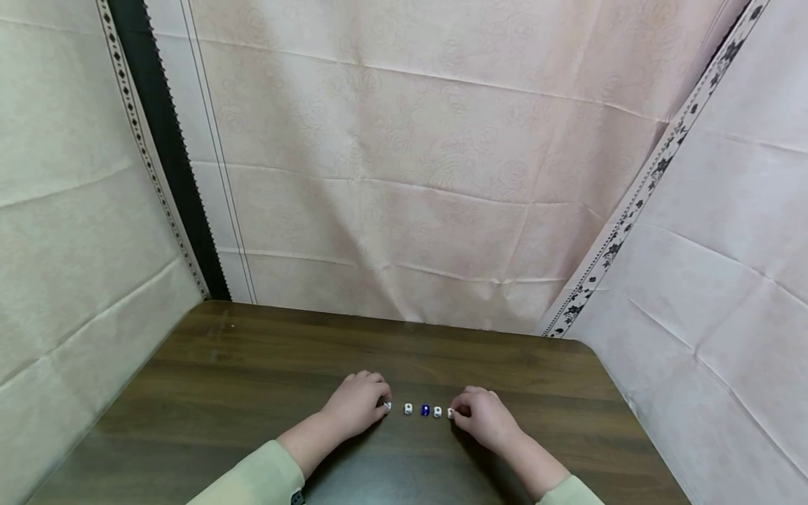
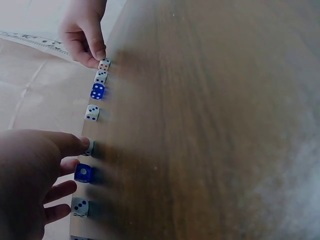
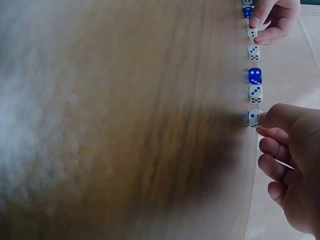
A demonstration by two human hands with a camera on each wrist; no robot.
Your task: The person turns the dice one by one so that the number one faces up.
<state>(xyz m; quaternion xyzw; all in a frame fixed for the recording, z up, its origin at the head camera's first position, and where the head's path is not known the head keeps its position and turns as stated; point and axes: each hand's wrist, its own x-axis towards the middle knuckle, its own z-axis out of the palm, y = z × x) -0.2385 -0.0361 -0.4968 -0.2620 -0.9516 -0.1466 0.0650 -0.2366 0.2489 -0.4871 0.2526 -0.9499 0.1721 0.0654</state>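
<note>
Dice stand in a line across the wooden table. My left hand [image 1: 358, 403] pinches a white die [image 2: 89, 147] between thumb and fingers, its other fingers spread behind a blue die [image 2: 83, 173] and another white die [image 2: 80, 206]. At the right end of the line, my right hand [image 1: 486, 419] holds a white die [image 3: 254, 118] by thumb and forefinger. Between the hands stand a white die [image 1: 408, 408], a blue die [image 1: 425, 410] and a second white die [image 1: 438, 412]. That last white die sits close beside the one in my right hand; a wider gap lies near my left.
The dark wooden table [image 1: 265, 351] has rounded far corners. Pale cloth [image 1: 404, 175] hangs behind it, with more cloth [image 1: 726, 294] along the sides. Another die [image 2: 80, 238] shows at the bottom edge of the left wrist view.
</note>
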